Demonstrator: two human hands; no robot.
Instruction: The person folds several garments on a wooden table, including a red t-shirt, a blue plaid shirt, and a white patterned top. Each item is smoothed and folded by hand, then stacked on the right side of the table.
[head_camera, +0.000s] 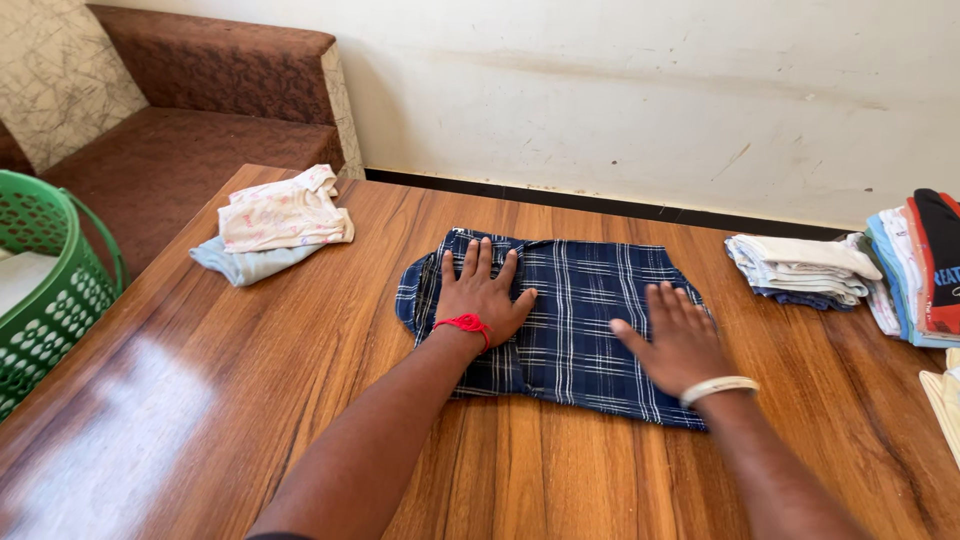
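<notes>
Navy checked shirt (575, 320) lies crosswise; left hand (483, 295) and right hand (675, 340), 2 flat open palms, press its ends.

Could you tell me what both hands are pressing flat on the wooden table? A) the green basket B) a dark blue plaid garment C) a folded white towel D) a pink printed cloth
B: the left hand and right hand lie palm-down on the dark blue plaid garment.
</notes>
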